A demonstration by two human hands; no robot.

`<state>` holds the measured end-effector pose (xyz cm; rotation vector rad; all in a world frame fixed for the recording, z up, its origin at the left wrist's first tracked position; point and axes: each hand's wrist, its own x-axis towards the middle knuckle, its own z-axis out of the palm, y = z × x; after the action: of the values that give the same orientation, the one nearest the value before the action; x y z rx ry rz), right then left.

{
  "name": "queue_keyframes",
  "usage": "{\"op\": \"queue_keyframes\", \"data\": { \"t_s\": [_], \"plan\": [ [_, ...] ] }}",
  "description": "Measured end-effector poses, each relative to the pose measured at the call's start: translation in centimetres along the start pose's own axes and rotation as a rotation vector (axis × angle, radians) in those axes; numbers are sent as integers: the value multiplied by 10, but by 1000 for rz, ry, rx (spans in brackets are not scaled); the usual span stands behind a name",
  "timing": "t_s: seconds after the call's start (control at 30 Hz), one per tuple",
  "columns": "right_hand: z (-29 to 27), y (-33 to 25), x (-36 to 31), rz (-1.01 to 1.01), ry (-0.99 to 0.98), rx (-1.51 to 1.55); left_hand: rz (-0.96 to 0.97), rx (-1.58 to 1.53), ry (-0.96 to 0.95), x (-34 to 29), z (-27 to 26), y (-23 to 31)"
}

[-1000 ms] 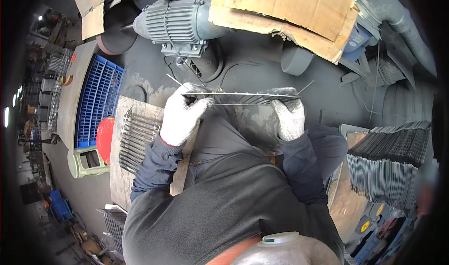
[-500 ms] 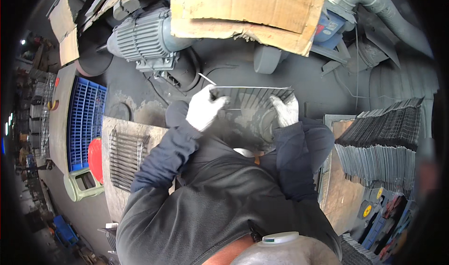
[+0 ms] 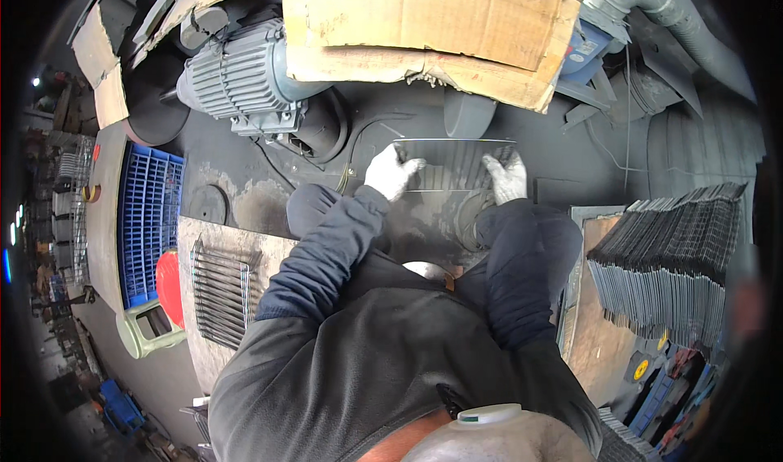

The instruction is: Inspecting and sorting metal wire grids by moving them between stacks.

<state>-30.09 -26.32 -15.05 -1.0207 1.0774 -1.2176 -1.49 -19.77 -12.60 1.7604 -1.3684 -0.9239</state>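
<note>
A wire rack (image 3: 453, 141) of thin parallel rods, with a bright bar along its far side, is held level between my two white-gloved hands. My left hand (image 3: 389, 172) grips its left end, thumb pointing inward. At the right end, my right hand (image 3: 507, 175) closes around the rack's edge. Just beyond the far bar stands a grey grinding wheel (image 3: 469, 115), partly covered by a cardboard sheet (image 3: 424, 22). Whether the rack touches the wheel cannot be made out. Dark floor shows through the rods.
Similar wire racks (image 3: 220, 295) lie on a board at my left, beside a red round seat (image 3: 169, 289) and a blue crate (image 3: 151, 225). A tall stack of racks (image 3: 665, 266) stands at my right. A grey motor (image 3: 241, 75) sits ahead on the left.
The rack has moved slightly away from me, nearer the wheel. My left hand has shifted right with its end, and both hands keep hold of it.
</note>
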Motion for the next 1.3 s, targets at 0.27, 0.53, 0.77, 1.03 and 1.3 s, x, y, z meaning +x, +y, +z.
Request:
{"op": "queue_keyframes", "data": {
  "t_s": [0.27, 0.53, 0.77, 1.03, 1.3],
  "plan": [
    [63, 3, -11, 63, -142, -100, -47, 67, 31, -19, -66, -13],
    [25, -47, -51, -17, -39, 166, 57, -46, 5, -57, -61, 48],
    [0, -131, -116, -184, 44, -7, 207, -189, 10, -86, -52, 98],
    [-3, -166, -151, -436, 19, -105, 392, -375, 19, -104, -52, 113],
    [10, -170, -160, -438, 31, -106, 376, -532, 58, -121, -61, 116]
  ]
}}
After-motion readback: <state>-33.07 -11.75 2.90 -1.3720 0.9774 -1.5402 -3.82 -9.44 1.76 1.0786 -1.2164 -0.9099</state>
